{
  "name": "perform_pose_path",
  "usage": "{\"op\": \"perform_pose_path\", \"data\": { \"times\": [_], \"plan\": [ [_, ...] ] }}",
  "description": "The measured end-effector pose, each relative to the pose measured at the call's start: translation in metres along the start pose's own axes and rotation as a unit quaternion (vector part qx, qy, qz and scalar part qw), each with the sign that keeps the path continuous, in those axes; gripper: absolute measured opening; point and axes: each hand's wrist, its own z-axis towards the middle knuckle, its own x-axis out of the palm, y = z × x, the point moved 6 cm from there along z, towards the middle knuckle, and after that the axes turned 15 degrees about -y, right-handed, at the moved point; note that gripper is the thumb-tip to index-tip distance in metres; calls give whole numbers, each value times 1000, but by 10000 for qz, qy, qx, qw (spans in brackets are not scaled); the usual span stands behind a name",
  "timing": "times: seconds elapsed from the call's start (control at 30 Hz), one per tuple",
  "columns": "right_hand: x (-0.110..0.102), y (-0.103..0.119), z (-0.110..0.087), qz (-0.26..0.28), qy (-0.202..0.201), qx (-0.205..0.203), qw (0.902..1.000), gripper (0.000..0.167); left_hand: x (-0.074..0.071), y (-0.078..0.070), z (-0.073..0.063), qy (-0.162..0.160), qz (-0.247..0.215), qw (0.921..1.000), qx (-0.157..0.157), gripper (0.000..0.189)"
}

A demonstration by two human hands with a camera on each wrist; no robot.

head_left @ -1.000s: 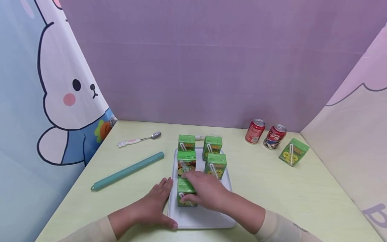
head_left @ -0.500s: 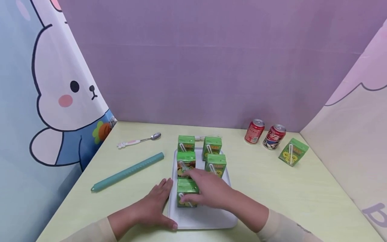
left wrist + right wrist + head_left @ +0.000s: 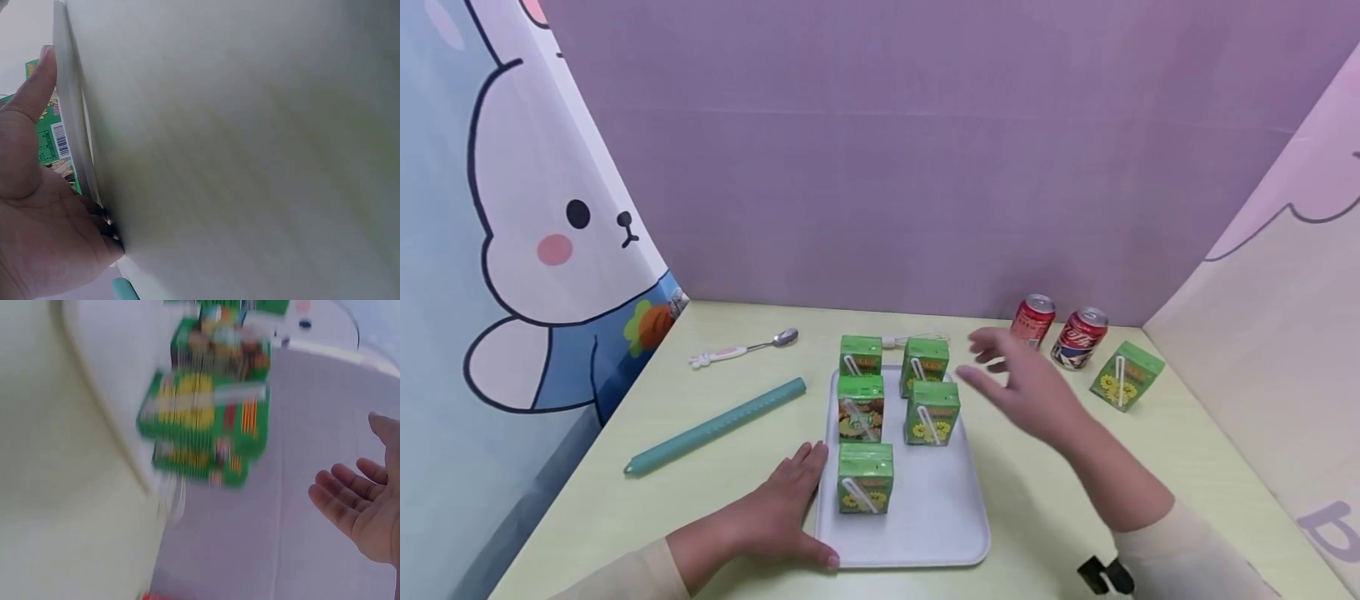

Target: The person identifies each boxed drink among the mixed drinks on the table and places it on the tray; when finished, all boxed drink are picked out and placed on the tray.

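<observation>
Five green drink cartons stand upright on a white tray (image 3: 932, 525): a front carton (image 3: 865, 479), a brown-pictured carton (image 3: 861, 408), a right carton (image 3: 932, 414) and two behind. A straw is fixed to each. Along the tray's left rim rest the fingers of my left hand (image 3: 778, 512), its thumb at the near corner; the left wrist view shows the hand (image 3: 50, 231) against the tray edge (image 3: 75, 112). My right hand (image 3: 1030, 387) hovers right of the tray with loosely bent fingers, holding nothing. It partly covers a red can (image 3: 1032, 321).
Another can (image 3: 1079, 337) and a sixth, tilted-looking carton (image 3: 1127, 377) stand at the right. A teal stick (image 3: 715, 427) and a rabbit-handled spoon (image 3: 745, 348) lie at the left. Behind the tray lies a whisk (image 3: 891, 342). Fabric walls border the table.
My right hand has left the front carton and moved up and right, off the tray. That carton stays where it stood. My left hand keeps its place at the tray.
</observation>
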Motion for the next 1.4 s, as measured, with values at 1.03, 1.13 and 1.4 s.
{"op": "perform_pose_path", "data": {
  "times": [1.03, 1.13, 1.4],
  "plan": [
    [-82, -249, -2, -1040, -376, 2237, 9684, 101, -13, -2, -5, -329, -739, 9962, -337, 128],
    [-81, -262, -7, -1160, -375, 2406, 9629, 104, -13, -2, -5, -247, -584, 9973, -361, 129],
    [-78, -291, -24, -898, -83, 2897, 9529, 105, -11, -4, -5, -45, -398, 9985, -369, 131]
  ]
}}
